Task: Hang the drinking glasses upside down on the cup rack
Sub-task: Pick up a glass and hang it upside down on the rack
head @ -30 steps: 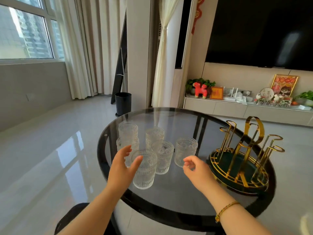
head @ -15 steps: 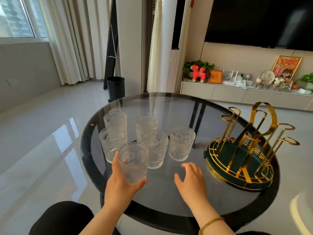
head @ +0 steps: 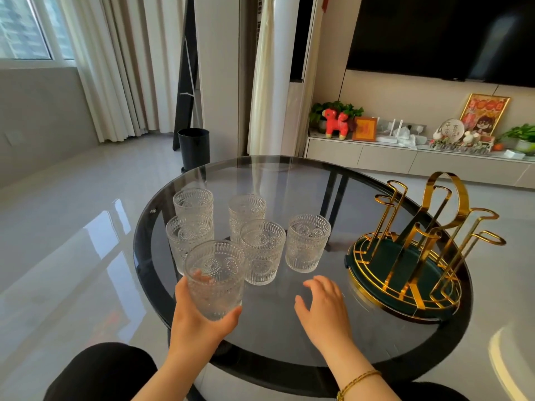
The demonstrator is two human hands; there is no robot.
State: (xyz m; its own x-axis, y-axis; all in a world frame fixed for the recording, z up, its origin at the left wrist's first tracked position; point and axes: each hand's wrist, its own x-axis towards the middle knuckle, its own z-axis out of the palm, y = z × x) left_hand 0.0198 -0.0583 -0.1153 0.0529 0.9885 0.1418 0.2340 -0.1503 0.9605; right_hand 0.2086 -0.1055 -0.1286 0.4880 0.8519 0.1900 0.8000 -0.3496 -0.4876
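In the head view, the left hand (head: 199,319) has its grip clamped around the base of one embossed glass (head: 214,277), thumb in front and fingers showing through the far wall, holding it upright and lifted near the front edge of the round glass bench (head: 289,180). Holding it low on the body probably leaves the rim free, so the glass can be turned mouth-down over a prong. The right hand (head: 324,306) hovers just above the bench with its grip apart and empty, perhaps ready to take over or steady the glass. Five more glasses (head: 262,251) stand upright, clustered just behind the lifted one. The gold cup rack (head: 428,241) sits well to the right on its green tray, every prong bare, so no glass is hung yet.
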